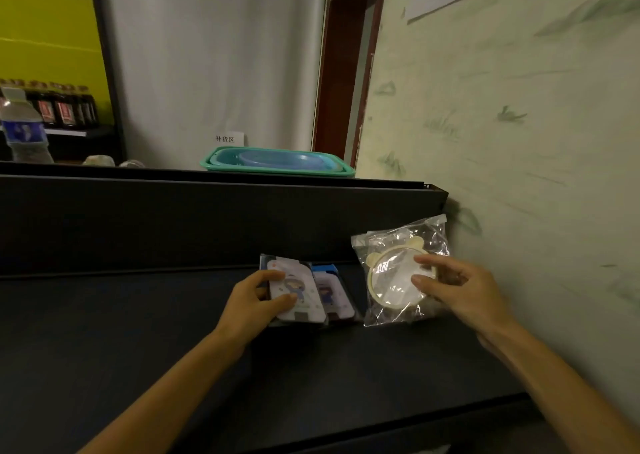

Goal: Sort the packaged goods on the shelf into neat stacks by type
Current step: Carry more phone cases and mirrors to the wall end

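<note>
On the dark shelf (138,332) my left hand (254,303) grips a flat white package with a cartoon figure (298,282), lying at the shelf's back. A second package of the same kind (330,292), with a blue top, lies right beside it. My right hand (457,289) holds a clear plastic bag with a cream round bear-eared item (391,277), tilted up near the wall, its lower edge close to the shelf.
The shelf's dark back panel (207,221) rises behind the packages. A green tray with a blue bowl (277,161) sits on top of it. The painted wall (519,142) bounds the right side. A water bottle (24,131) and dark bottles (62,107) stand far left.
</note>
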Action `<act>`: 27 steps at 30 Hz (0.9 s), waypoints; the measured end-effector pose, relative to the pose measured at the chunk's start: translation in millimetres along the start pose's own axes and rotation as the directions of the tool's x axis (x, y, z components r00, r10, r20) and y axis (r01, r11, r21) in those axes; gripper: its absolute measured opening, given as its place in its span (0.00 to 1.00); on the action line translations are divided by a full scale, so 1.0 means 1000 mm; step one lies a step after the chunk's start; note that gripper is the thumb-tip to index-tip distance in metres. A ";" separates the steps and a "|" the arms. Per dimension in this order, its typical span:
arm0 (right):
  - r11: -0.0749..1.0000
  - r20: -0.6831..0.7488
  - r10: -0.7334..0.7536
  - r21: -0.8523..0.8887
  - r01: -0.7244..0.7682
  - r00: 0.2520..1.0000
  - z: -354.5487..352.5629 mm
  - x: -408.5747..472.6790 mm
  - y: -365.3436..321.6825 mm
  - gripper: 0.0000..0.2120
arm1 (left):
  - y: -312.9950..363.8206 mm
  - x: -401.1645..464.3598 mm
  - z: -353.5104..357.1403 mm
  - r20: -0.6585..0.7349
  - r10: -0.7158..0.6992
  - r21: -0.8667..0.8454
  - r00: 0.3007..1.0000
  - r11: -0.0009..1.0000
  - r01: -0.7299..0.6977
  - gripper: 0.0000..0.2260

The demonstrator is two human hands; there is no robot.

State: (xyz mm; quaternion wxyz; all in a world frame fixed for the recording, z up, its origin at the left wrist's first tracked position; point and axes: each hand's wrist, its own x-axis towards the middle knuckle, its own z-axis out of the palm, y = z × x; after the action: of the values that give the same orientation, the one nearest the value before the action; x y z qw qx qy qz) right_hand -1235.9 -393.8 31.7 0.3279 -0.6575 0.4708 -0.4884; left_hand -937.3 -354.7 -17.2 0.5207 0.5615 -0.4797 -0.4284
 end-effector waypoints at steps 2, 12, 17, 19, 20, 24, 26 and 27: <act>1.000 -0.011 0.005 -0.013 -0.005 1.000 -0.007 0.007 0.002 0.15 | 0.000 0.012 0.012 0.008 0.005 0.028 1.000 1.000 -0.005 0.18; 0.999 -0.003 -0.008 -0.035 0.008 1.000 -0.012 0.043 0.006 0.16 | -0.011 0.048 0.043 0.074 0.087 0.564 0.993 0.818 -0.114 0.21; 0.999 0.012 -0.020 -0.033 0.020 1.000 -0.010 0.055 0.012 0.16 | -0.011 0.053 0.045 0.102 0.218 0.827 0.971 0.524 -0.205 0.25; 1.000 0.019 -0.008 -0.024 0.009 1.000 -0.013 0.063 0.014 0.16 | -0.005 0.054 0.044 0.143 0.255 0.855 0.956 0.455 -0.250 0.26; 1.000 0.021 0.002 -0.015 -0.001 1.000 -0.015 0.067 0.016 0.16 | -0.002 0.055 0.044 0.155 0.271 0.863 0.950 0.430 -0.264 0.26; 1.000 0.072 0.008 -0.014 -0.007 0.997 -0.017 0.085 0.021 0.16 | 0.012 0.061 0.044 0.158 0.332 0.907 0.930 0.323 -0.270 0.25; 1.000 0.113 0.005 -0.026 -0.003 0.994 -0.020 0.092 0.024 0.16 | 0.017 0.064 0.047 0.147 0.339 0.917 0.929 0.304 -0.257 0.25; 0.999 0.130 0.007 -0.031 -0.003 0.992 -0.022 0.096 0.025 0.16 | 0.020 0.063 0.050 0.142 0.332 0.919 0.932 0.306 -0.249 0.25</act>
State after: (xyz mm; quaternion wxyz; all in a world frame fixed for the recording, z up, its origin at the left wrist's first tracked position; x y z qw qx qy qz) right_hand -1256.4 -491.5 47.9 0.3487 -0.6918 0.4577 -0.4363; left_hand -977.1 -425.6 -0.6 0.2003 0.6748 -0.7093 0.0377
